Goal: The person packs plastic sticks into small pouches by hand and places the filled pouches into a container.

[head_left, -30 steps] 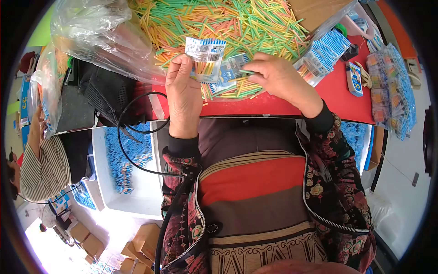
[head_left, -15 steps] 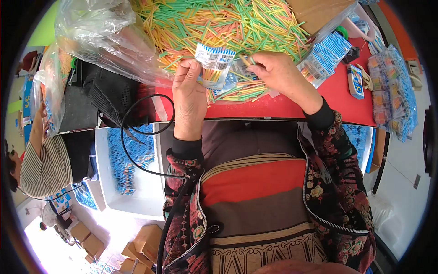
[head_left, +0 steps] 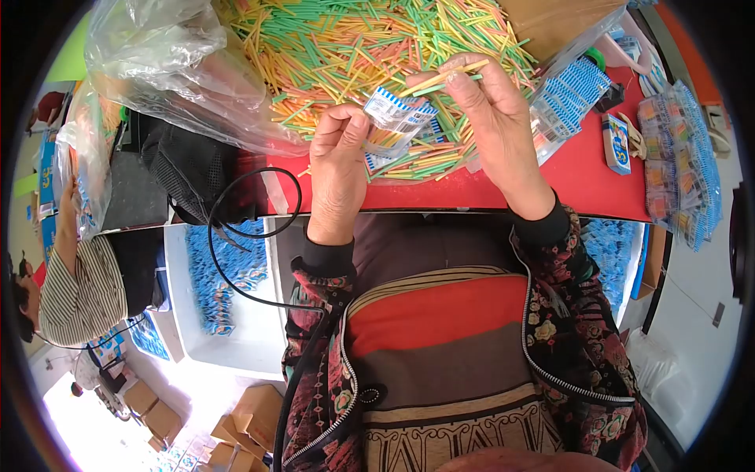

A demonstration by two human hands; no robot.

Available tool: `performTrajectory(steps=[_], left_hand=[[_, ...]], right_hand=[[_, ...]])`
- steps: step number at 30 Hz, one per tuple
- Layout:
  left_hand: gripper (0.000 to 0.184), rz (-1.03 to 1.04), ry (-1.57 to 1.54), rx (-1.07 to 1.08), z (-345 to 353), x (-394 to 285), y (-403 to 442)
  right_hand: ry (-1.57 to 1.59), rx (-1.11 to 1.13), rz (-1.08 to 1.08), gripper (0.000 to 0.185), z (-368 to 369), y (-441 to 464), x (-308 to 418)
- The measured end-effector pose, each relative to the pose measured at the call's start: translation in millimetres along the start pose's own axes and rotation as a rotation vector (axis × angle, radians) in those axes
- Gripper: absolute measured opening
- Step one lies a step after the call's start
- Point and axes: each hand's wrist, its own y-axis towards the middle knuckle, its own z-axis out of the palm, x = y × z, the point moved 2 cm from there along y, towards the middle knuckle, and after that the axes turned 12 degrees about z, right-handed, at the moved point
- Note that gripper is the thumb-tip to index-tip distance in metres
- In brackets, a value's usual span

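Note:
My left hand (head_left: 340, 161) is closed on the left edge of a small clear packet (head_left: 399, 124) with a blue-and-white striped top. Several coloured sticks show inside the packet, which is tilted. In my right hand (head_left: 503, 130), thumb and fingers pinch a few thin sticks (head_left: 444, 79), yellow and green, just above the packet's upper end. Below and behind the packet lies a small heap of loose sticks (head_left: 429, 163), partly over another packet. A large pile of green, yellow and orange sticks (head_left: 338, 47) spreads across the far side of the table.
On the red table (head_left: 582, 185), a stack of striped packets (head_left: 570, 94) lies to the right, near a small blue box (head_left: 616, 144). Strips of filled packets (head_left: 680, 165) hang over the right edge. A clear plastic bag (head_left: 169, 71), black cable (head_left: 236, 181) and another person (head_left: 82, 299) are at left.
My right hand has lifted and turned, bringing the pinched sticks over the packet. The packet in my left hand has tilted and moved slightly right and down.

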Motion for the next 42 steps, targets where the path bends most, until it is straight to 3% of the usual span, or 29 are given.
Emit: performTrajectory(steps=[3, 6, 11, 15, 17, 21, 24, 27, 30, 34, 36, 38, 41, 42], left_hand=[[0.007, -0.006, -0.012, -0.013, -3, 1, 0], [0.007, 0.006, -0.021, -0.013, -5, 0, 1], [0.007, 0.005, -0.006, 0.018, 1, 0, 0], [0.006, -0.028, 0.058, -0.002, 2, 2, -2], [0.006, -0.036, 0.068, -0.005, 5, 3, -2], [0.005, -0.065, -0.023, -0.034, 8, 6, -3], [0.004, -0.067, -0.029, -0.043, 8, 8, -2], [0.004, -0.060, -0.013, -0.032, 12, 7, -2], [0.004, -0.058, -0.028, -0.011, 12, 8, -3], [0.004, -0.058, -0.042, -0.020, 14, 10, -2], [0.004, -0.049, -0.050, -0.037, 14, 10, -3], [0.005, -0.069, -0.116, -0.092, 14, 11, -2], [0.004, -0.049, -0.083, -0.037, 16, 10, -5], [0.007, -0.031, -0.066, -0.022, 13, 11, -7]], right_hand=[[-0.012, -0.013, -0.050, 0.020, 3, -2, 3], [0.200, -0.050, -0.028, 0.018, 3, -4, 9], [-0.051, 0.022, -0.080, 0.016, 8, -5, 1], [-0.021, 0.018, -0.081, 0.017, 14, -4, 1], [-0.017, 0.062, 0.020, 0.021, 17, -5, -4], [-0.085, 0.013, -0.007, 0.027, 25, -6, -10], [0.142, -0.052, 0.042, 0.031, 24, -8, -6], [0.025, 0.001, 0.090, 0.032, 13, -7, -6], [0.148, 0.075, 0.155, 0.035, 12, -3, -8], [-0.158, 0.122, -0.093, 0.040, 18, -4, -2], [-0.082, 0.103, 0.079, 0.039, 18, -8, 1], [-0.095, 0.053, 0.035, 0.036, 17, -6, -9], [-0.267, 0.055, 0.148, 0.039, 18, -11, -7], [-0.209, 0.049, 0.084, 0.040, 17, -10, -6]])
